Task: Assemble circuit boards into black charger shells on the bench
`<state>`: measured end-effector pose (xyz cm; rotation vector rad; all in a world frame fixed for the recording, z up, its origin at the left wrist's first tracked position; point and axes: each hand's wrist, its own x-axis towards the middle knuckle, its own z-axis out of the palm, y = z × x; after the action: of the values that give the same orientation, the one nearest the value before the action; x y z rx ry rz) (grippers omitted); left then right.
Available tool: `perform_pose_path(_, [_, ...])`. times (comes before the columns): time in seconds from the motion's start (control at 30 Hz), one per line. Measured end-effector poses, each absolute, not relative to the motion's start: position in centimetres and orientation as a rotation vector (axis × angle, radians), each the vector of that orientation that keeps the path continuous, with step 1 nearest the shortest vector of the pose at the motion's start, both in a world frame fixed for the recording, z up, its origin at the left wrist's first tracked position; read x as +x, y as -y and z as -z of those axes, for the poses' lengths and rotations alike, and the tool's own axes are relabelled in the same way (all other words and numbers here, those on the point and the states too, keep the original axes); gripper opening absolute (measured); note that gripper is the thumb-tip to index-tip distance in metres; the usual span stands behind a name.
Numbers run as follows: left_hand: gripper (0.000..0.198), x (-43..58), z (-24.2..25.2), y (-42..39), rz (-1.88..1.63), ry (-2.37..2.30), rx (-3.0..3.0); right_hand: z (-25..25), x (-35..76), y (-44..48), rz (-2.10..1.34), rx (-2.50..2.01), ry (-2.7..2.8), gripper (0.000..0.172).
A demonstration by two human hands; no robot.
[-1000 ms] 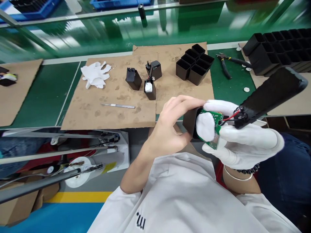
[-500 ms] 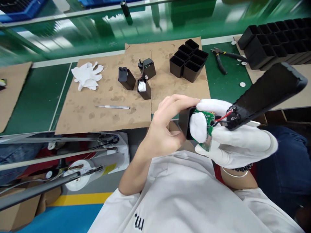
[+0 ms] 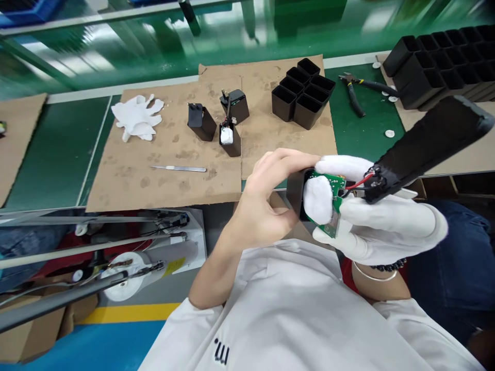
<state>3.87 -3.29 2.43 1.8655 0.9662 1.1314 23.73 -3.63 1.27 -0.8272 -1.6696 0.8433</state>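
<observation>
My bare left hand (image 3: 266, 198) is wrapped round a black plastic case (image 3: 296, 191), tilted with its mouth to the right. A green circuit board (image 3: 335, 184) with a white pad (image 3: 318, 200) on it sits partly inside that mouth. My right hand (image 3: 386, 226), in a white glove, grips the board's outer end between its fingers. Red and black wires run from the board to a long black end piece (image 3: 429, 149), which sticks out up and right over the glove. The left fingertips touch the gloved fingertips at the case's upper edge.
On cardboard (image 3: 174, 190) lie tweezers (image 3: 180, 168) and a white glove (image 3: 138, 117). Several filled black cases (image 3: 231, 141) stand there, beside a group of open black cases (image 3: 305, 111). Pliers (image 3: 353, 95) and more cases (image 3: 421, 82) are at the right.
The view has shifted slightly. Both hands, with the case and board between them, sit a little further right in the picture. The grips look the same.
</observation>
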Motion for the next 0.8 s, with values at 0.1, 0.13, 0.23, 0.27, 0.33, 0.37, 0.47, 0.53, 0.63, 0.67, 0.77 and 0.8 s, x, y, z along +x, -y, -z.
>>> perform_pose_path(0.1, [0.042,3.9,-2.4,3.2,-1.184,-0.929,1.864,-1.7,23.7,3.3,-0.945,-0.835,1.713,0.02])
perform_pose_path(0.13, [0.042,3.9,-2.4,3.2,-1.197,-0.919,1.865,-1.8,23.6,3.3,-0.96,-0.852,1.711,0.02])
perform_pose_path(0.23, [0.042,3.8,-2.4,3.2,-1.204,-0.916,1.869,-1.9,23.4,3.6,-0.957,-0.883,1.71,0.02])
perform_pose_path(0.27, [0.042,3.8,-2.3,3.2,-1.201,-0.917,1.873,-1.9,23.3,3.7,-0.943,-0.886,1.706,0.021])
perform_pose_path(0.33, [0.041,3.7,-1.9,3.0,-1.205,-0.924,1.883,-1.6,23.1,3.7,-0.896,-0.871,1.709,0.021])
perform_pose_path(0.37, [0.042,3.7,-1.4,2.8,-1.204,-0.937,1.887,-1.3,22.9,3.6,-0.863,-0.85,1.731,0.02])
perform_pose_path(0.47, [0.051,3.9,0.8,1.2,-1.183,-1.016,1.868,0.1,22.6,2.4,-0.665,-0.749,1.83,0.024])
perform_pose_path(0.53, [0.056,4.2,2.7,-0.4,-1.151,-1.047,1.825,1.4,22.4,1.0,-0.514,-0.732,1.873,0.028])
perform_pose_path(0.63, [0.059,4.8,4.9,-2.9,-1.078,-1.066,1.754,3.2,22.4,-1.2,-0.393,-0.811,1.905,0.03])
perform_pose_path(0.67, [0.061,4.9,5.3,-3.5,-1.056,-1.073,1.739,3.6,22.5,-1.9,-0.38,-0.839,1.912,0.03])
perform_pose_path(0.77, [0.063,5.1,5.8,-4.4,-1.039,-1.075,1.726,4.1,23.1,-2.9,-0.395,-0.906,1.937,0.032])
perform_pose_path(0.8, [0.062,5.1,5.8,-4.5,-1.043,-1.073,1.723,4.0,23.3,-2.9,-0.406,-0.931,1.968,0.037])
